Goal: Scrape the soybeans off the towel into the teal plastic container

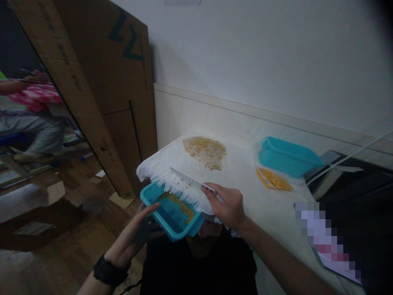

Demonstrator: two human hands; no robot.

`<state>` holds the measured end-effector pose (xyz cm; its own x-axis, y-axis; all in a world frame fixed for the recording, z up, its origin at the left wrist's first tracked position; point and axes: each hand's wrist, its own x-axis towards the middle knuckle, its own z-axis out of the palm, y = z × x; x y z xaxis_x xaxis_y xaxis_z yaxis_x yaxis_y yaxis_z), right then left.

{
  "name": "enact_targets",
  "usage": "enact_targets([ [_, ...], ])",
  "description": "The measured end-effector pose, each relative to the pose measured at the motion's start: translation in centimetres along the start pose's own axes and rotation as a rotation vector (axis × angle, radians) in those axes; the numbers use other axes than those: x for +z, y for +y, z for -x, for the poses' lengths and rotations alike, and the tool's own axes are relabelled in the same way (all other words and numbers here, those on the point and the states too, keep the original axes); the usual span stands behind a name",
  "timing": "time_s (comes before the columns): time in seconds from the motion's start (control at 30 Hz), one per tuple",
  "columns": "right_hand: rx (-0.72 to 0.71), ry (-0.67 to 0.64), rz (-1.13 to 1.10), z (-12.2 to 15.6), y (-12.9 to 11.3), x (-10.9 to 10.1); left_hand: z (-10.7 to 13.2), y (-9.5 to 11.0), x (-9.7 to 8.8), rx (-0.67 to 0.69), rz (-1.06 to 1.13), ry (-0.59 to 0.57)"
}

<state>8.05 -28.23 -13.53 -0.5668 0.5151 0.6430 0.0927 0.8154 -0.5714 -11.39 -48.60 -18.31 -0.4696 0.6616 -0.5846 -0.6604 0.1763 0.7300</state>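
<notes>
Left hand [143, 225]: closed round the near-left side of a blue bin [175, 236], thumb over the rim.
Right hand [227, 205]: pinching one end of a white strip [190, 177], perhaps a comb; the dim view leaves that unsure.
Bin: held at the table edge, under the fringe of the white cloth [167, 162].
Beans [205, 148]: one patch spread on the cloth, a few loose beside the strip, more inside the bin.
Table right: second bin [288, 157], yellow packet [273, 180] just before it.
</notes>
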Motion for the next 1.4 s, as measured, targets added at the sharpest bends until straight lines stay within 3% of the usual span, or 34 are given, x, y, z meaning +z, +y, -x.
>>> enact_targets([
  [0.13, -0.04, -0.007, -0.031, 0.9, -1.4, 0.0, -0.1, -0.1, 0.0, 0.011, 0.008, 0.007],
  [0.23, 0.068, 0.052, -0.066, 0.3, -1.4, -0.5, -0.3, -0.3, -0.1, 0.005, 0.008, 0.015],
  [0.43, 0.306, 0.185, -0.254, -3.4, 1.6, -1.8, -0.5, -0.4, -0.3, 0.019, 0.014, -0.002],
  [0.67, 0.323, 0.369, -0.102, -6.2, 5.6, -5.3, -0.3, -0.1, 0.1, 0.007, 0.019, 0.031],
  [0.83, 0.345, 0.415, 0.027, -5.1, 8.4, -7.9, -0.4, -0.5, 0.3, -0.011, 0.024, 0.016],
  [1.03, 0.436, 0.504, 0.056, -3.3, 10.9, -9.4, -1.1, -2.3, 0.4, -0.093, 0.03, -0.033],
  [1.2, 0.421, 0.513, 0.086, -2.4, 11.2, -9.6, -0.5, -3.6, 2.0, -0.048, -0.013, 0.01],
  [1.4, 0.428, 0.463, 0.078, -1.7, 10.8, -9.4, 0.5, -5.0, 3.6, -0.109, -0.006, 0.018],
])
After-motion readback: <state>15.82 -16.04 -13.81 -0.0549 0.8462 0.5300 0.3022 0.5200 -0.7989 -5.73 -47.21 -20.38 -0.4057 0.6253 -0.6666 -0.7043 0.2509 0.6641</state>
